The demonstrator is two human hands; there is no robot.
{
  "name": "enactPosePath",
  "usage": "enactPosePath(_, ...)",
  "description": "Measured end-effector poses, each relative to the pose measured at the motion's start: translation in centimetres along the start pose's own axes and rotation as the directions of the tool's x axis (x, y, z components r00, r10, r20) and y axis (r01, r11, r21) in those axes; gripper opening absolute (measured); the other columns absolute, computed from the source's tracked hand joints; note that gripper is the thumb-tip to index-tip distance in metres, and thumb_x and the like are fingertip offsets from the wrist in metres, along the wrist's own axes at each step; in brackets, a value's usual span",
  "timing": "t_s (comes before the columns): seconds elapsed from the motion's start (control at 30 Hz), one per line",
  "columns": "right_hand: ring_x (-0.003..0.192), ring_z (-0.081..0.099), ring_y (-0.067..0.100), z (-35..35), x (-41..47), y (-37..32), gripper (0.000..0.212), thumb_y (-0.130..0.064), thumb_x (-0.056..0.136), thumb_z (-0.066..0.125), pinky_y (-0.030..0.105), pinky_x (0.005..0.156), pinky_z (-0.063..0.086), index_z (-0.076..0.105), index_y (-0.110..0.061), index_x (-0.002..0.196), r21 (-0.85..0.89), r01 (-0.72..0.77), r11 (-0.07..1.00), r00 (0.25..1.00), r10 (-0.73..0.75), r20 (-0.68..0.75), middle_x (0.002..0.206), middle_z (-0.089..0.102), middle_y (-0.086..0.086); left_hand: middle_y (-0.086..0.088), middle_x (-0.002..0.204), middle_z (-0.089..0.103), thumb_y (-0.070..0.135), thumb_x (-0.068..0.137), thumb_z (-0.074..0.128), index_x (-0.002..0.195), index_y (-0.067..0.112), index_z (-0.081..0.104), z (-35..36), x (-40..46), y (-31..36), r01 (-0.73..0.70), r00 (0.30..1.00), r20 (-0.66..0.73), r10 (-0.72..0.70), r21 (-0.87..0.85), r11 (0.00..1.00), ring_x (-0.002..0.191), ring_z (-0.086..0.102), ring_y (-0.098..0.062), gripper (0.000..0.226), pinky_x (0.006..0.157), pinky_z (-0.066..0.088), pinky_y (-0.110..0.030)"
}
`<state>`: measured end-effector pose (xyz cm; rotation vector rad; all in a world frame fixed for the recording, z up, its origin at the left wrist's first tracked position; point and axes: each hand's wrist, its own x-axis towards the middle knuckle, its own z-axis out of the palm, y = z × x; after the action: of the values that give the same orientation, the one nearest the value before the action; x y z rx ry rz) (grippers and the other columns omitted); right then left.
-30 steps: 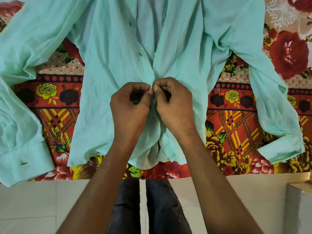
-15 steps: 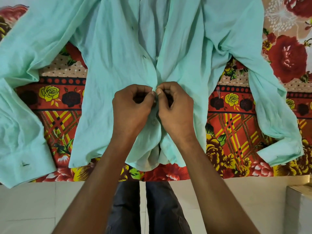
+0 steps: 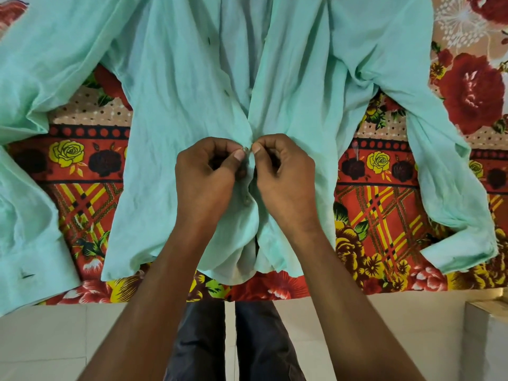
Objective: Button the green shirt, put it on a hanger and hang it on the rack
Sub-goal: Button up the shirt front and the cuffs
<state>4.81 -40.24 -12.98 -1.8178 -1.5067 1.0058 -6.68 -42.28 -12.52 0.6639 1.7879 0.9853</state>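
Thin, crumpled mint-green cotton shirt lies spread on the floral red bedsheet, hem at its near edge; looks light, limp, w/ no stiffness. Best held at the placket edges. Left hand & right hand are together mid-front, each pinching a placket edge round a small button.

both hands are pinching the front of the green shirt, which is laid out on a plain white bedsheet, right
Not quite. Both the left hand and right hand do pinch the green shirt at its front, but the head view shows it lying on a red floral bedsheet, not a plain white one.
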Motion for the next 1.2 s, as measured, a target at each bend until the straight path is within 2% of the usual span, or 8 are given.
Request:
enactPosePath(0.17,0.071,0.067,0.009,-0.6,0.9,-0.5,0.006,-0.019,0.090,0.074,0.033,0.073,0.057,0.071,-0.014,0.088,-0.185,-0.005,0.983,0.991,0.029,0.129,0.077,0.071,-0.006,0.001,0.081,0.075,0.014,0.090,0.070,0.088,0.014,0.074,-0.1,0.5,1.3,0.078,0.996,0.022,-0.081,0.091,0.993,0.076,0.071,-0.013,0.004,0.072,0.057,-0.028)
enactPosePath(0.33,0.075,0.065,0.012,-1.4,3.7,-2.5,0.004,-0.017,0.091,0.072,0.028,0.071,0.053,0.070,-0.014,0.090,-0.180,0.148,0.972,0.984,-0.163,-0.073,0.082,0.070,-0.002,0.007,0.078,0.066,0.033,0.085,0.073,0.089,0.018,0.063,0.3,2.2,4.1,-0.209,0.957,-0.123,0.263,0.333,0.920,0.070,0.063,-0.007,0.019,0.066,0.048,-0.019)
enactPosePath(0.43,0.086,0.067,0.013,-0.4,6.0,-2.9,0.013,-0.009,0.093,0.066,0.024,0.081,0.053,0.075,-0.012,0.102,-0.189,0.197,0.962,0.976,-0.210,-0.050,0.096,0.071,0.000,0.008,0.089,0.065,0.034,0.085,0.069,0.097,0.019,0.062,1.6,4.5,4.8,-0.310,0.918,-0.084,0.388,0.460,0.832,0.081,0.062,-0.010,0.020,0.071,0.046,-0.024)
enactPosePath(0.7,0.087,0.063,0.019,1.2,9.1,-2.3,0.013,-0.025,0.096,0.067,0.033,0.079,0.051,0.074,-0.014,0.098,-0.400,0.151,0.904,0.988,-0.133,0.074,0.092,0.069,0.003,-0.004,0.086,0.069,0.031,0.087,0.064,0.093,0.011,0.064,2.2,7.7,4.5,-0.215,0.940,-0.050,0.339,0.682,0.699,0.081,0.064,-0.025,0.021,0.070,0.052,-0.042)
enactPosePath(0.83,0.081,0.064,0.019,1.2,8.9,-2.5,0.016,-0.023,0.097,0.061,0.028,0.069,0.043,0.075,-0.017,0.090,-0.473,0.155,0.868,0.988,-0.148,0.051,0.084,0.069,0.000,0.007,0.075,0.070,0.022,0.087,0.061,0.085,0.015,0.072,1.5,7.2,5.1,-0.128,0.963,-0.129,0.238,0.556,0.821,0.073,0.065,-0.014,0.013,0.069,0.049,-0.029)
enactPosePath(0.97,0.083,0.065,0.011,0.4,8.4,-2.9,0.011,-0.019,0.094,0.068,0.021,0.077,0.048,0.078,-0.021,0.094,-0.288,0.083,0.954,0.994,-0.100,-0.043,0.088,0.071,-0.005,0.013,0.065,0.068,0.024,0.090,0.069,0.083,0.019,0.078,1.2,6.7,6.2,-0.001,0.992,-0.126,0.022,0.163,0.987,0.062,0.060,-0.002,0.013,0.065,0.049,-0.022)
enactPosePath(1.07,0.085,0.069,0.008,0.0,7.7,-3.7,0.012,-0.016,0.094,0.069,0.025,0.082,0.056,0.080,-0.018,0.099,-0.076,0.026,0.997,0.997,-0.031,-0.068,0.091,0.075,-0.006,0.011,0.061,0.065,0.018,0.093,0.070,0.084,0.015,0.078,1.5,6.0,6.4,0.086,0.992,-0.090,-0.091,-0.055,0.995,0.056,0.056,-0.003,0.012,0.059,0.047,-0.017)
enactPosePath(1.2,0.086,0.073,0.001,-0.1,7.2,-4.2,0.011,-0.014,0.094,0.072,0.020,0.084,0.058,0.081,-0.016,0.099,0.136,-0.074,0.988,0.997,0.078,-0.026,0.090,0.079,-0.010,0.004,0.073,0.073,0.014,0.095,0.067,0.091,0.012,0.079,2.0,5.1,6.1,0.084,0.995,-0.043,-0.090,-0.119,0.989,0.064,0.064,-0.003,0.013,0.062,0.049,-0.015)
